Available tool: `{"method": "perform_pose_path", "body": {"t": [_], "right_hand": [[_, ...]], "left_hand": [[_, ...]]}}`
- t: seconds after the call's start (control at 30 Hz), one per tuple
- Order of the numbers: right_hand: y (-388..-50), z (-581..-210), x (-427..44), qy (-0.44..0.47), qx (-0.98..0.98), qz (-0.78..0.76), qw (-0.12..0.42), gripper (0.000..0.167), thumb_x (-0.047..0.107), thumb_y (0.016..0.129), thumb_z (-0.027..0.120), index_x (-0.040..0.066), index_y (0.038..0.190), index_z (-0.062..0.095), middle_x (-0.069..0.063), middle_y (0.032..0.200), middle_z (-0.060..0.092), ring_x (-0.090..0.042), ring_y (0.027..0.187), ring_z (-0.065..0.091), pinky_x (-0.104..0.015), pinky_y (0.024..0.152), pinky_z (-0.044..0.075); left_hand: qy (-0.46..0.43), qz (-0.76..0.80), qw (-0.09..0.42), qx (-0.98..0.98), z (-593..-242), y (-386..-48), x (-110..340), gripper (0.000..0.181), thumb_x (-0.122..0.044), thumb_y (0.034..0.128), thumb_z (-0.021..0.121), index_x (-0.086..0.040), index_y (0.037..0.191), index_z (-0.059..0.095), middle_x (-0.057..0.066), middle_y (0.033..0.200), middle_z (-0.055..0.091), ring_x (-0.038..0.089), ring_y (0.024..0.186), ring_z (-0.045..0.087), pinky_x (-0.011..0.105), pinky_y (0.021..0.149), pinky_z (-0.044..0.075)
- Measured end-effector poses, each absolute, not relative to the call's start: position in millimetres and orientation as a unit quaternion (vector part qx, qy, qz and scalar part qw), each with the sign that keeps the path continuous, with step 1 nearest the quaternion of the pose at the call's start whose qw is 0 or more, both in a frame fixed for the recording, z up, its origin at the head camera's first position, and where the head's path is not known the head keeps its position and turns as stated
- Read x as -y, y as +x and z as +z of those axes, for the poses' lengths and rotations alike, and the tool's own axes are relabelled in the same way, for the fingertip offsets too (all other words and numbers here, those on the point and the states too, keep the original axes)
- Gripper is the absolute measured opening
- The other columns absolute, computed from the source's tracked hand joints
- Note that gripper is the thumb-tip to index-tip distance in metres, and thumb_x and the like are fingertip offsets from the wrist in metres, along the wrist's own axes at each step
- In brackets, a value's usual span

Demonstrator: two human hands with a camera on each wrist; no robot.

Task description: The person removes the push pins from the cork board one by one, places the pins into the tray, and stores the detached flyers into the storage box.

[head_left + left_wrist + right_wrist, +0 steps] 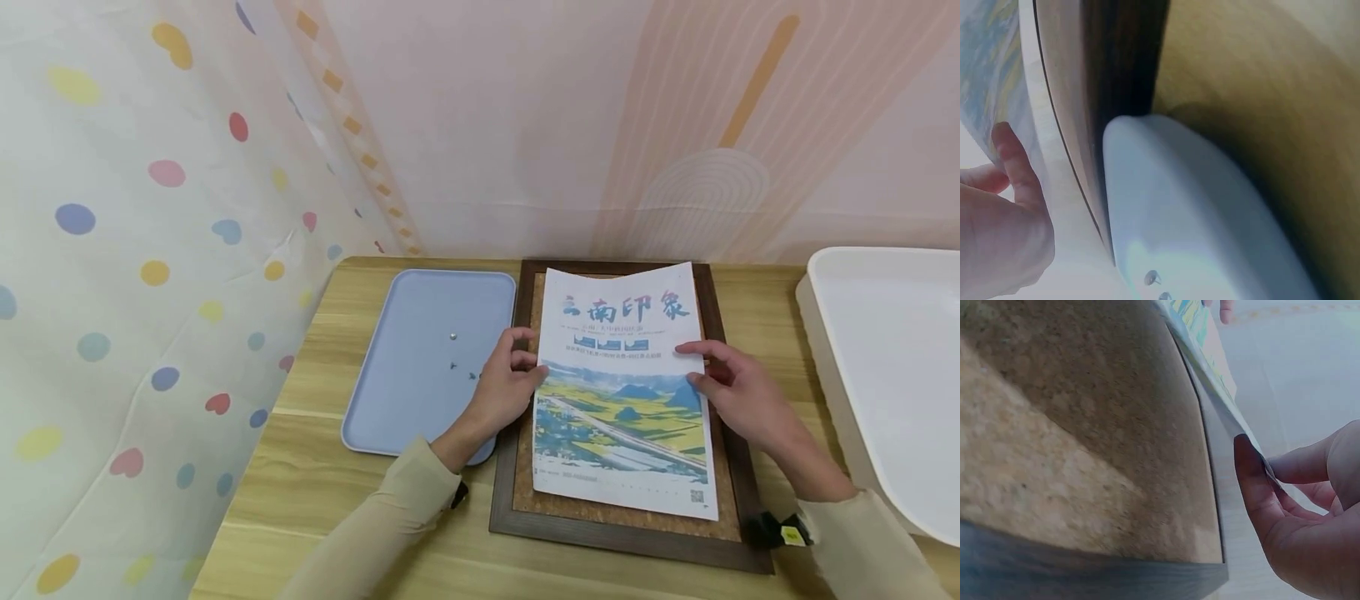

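A printed paper poster (pixel 622 400), with large Chinese lettering above a landscape picture, lies over a cork board (pixel 622 516) in a dark wooden frame. My left hand (pixel 510 382) pinches its left edge around mid-height, the thumb on the printed face. On the opposite edge, my right hand (pixel 738 392) holds the sheet between thumb and fingers. From the right wrist view, the paper edge (pixel 1210 378) stands raised off the cork surface (pixel 1085 456), with the right hand (pixel 1304 519) gripping it.
Left of the board, touching or nearly touching its frame, is a blue tray (pixel 420 408) with several small silver pins (pixel 453 337). A large white bin (pixel 885 375) stands at the right. Patterned cloth (pixel 510 125) hangs behind the wooden table (pixel 285 467).
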State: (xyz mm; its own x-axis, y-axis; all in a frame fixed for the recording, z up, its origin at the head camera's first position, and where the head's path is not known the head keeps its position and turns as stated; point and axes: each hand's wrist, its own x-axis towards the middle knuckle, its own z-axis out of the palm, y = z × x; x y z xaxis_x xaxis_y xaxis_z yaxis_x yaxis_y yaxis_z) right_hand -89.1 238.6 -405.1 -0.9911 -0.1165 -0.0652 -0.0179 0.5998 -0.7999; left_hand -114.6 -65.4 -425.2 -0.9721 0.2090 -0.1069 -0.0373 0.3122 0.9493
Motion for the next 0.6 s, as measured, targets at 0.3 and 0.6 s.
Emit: {"method": "perform_pose_path", "body": {"t": [0.3, 0.6], "right_hand": [[-85.9, -390.7, -248.6, -0.022, -0.911, -0.410, 0.031, 0.028, 0.013, 0.100, 0.059, 0.008, 0.127, 0.063, -0.023, 0.120, 0.062, -0.028, 0.087, 0.057, -0.021, 0.060, 0.047], [-84.7, -372.4, -267.3, -0.029, -0.918, -0.395, -0.006, 0.026, 0.011, 0.098, 0.062, 0.008, 0.124, 0.066, -0.020, 0.112, 0.066, -0.010, 0.076, 0.056, -0.019, 0.058, 0.046]], "left_hand": [[0.063, 0.605, 0.114, -0.785, -416.3, -114.7, 62.0, 0.047, -0.007, 0.0995, 0.054, -0.022, 0.142, 0.040, 0.010, 0.113, 0.062, 0.021, 0.097, 0.063, 0.039, 0.084, 0.050], [0.069, 0.627, 0.104, -0.769, -409.2, -114.9, 51.9, 0.049, -0.009, 0.0987, 0.057, -0.023, 0.143, 0.041, 0.009, 0.114, 0.064, 0.019, 0.098, 0.065, 0.037, 0.083, 0.051]]}}
